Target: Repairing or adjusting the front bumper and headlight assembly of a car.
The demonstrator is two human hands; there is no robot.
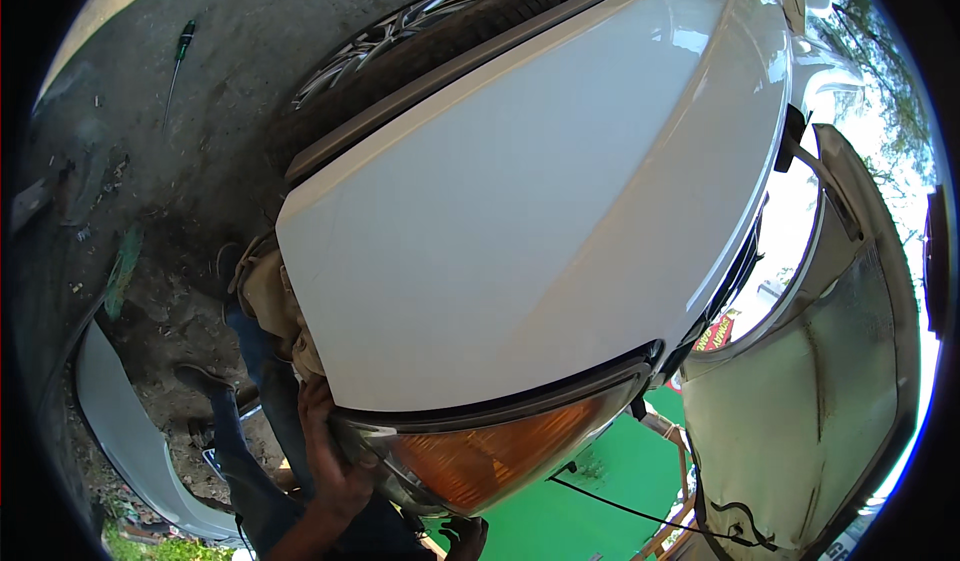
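Note:
My left hand (335, 461) grips the inner side of the headlamp (495, 446), which has an amber lens and clear corner. Its fingers reach up to the gap beside the white fender (520, 211) and a beige molded part (270, 286). My right hand (465, 539) is small, dark and partly cut off just below the lamp, its fingers curled; what they hold, if anything, is hidden.
Jeans-clad legs (255, 451) are below. A tire (450, 36) sits in the wheel arch. A screwdriver (178, 61) and detached silver panel (135, 421) lie on the dirty ground (120, 131). The raised hood (820, 401) stands right, before a green surface (590, 501).

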